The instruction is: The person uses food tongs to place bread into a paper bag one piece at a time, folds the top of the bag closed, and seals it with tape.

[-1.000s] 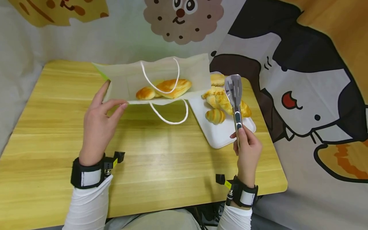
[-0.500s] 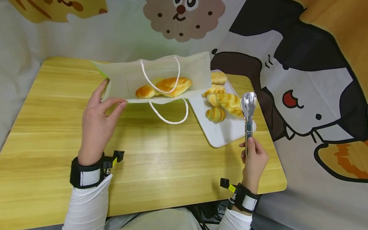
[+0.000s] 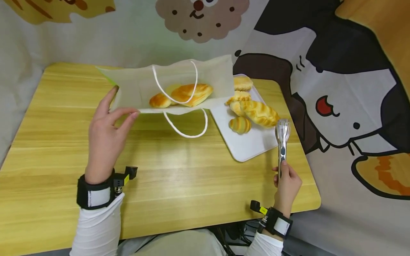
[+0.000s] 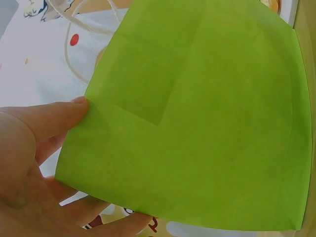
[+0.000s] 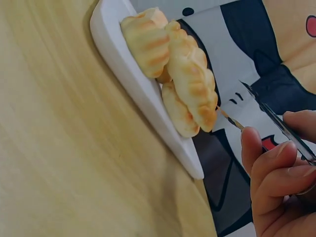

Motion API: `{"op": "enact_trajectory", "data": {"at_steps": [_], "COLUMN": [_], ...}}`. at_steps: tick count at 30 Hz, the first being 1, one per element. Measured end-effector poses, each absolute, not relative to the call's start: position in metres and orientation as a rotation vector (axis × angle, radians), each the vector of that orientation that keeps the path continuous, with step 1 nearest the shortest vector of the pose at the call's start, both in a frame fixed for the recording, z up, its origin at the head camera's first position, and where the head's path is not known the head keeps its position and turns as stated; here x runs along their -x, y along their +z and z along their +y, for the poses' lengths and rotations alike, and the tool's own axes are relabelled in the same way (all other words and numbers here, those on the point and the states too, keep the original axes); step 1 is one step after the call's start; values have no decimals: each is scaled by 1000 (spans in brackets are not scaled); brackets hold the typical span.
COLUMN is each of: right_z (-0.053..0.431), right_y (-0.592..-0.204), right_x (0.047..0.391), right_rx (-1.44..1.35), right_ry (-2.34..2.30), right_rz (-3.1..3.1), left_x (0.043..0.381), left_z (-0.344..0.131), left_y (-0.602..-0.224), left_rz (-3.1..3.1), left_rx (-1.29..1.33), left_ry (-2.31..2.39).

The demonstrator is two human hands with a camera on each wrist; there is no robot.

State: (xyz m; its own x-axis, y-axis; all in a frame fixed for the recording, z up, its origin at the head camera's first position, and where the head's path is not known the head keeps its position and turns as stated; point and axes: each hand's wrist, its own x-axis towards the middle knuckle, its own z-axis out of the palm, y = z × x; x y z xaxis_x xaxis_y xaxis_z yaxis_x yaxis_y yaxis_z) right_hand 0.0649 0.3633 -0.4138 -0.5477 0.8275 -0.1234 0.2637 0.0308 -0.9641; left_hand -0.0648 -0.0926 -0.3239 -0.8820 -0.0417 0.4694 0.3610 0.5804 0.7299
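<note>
My left hand (image 3: 107,138) grips the near left corner of a paper bag (image 3: 134,87) by its rim. In the left wrist view, the bag's green outer side (image 4: 197,128) shows, with the thumb on its edge. Inside the bag lie a golden oval bread (image 3: 200,93) and a small round bun (image 3: 159,101); another piece behind them is partly hidden. My right hand (image 3: 288,183) holds metal tongs (image 3: 283,137) by the handle, nothing visible between their tips. Just left of the tips, a braided bread (image 3: 260,113) rests on a white tray (image 3: 246,147).
A small striped roll (image 3: 240,125) and several more breads (image 3: 242,83) share the tray, partly behind the bag. White rope handles (image 3: 187,135) loop from both bag rims. The wooden table (image 3: 179,185) meets a printed cloth (image 3: 349,106) at the back and right.
My right hand has drawn the tongs back from above the breads, rightward and toward me, to the tray's right edge. The left hand and bag have barely moved.
</note>
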Motion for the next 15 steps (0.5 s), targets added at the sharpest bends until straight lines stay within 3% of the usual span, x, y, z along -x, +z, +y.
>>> {"op": "enact_trajectory", "data": {"at_steps": [15], "right_z": [361], "right_y": [-438], "right_x": [-61], "right_rx": [1127], "right_ry": [1728], "right_rz": [-1958], "left_x": [67], "left_z": [-90], "left_y": [-324], "left_rz": [-2367], "left_rx": [263], "left_ry": [-1237]}}
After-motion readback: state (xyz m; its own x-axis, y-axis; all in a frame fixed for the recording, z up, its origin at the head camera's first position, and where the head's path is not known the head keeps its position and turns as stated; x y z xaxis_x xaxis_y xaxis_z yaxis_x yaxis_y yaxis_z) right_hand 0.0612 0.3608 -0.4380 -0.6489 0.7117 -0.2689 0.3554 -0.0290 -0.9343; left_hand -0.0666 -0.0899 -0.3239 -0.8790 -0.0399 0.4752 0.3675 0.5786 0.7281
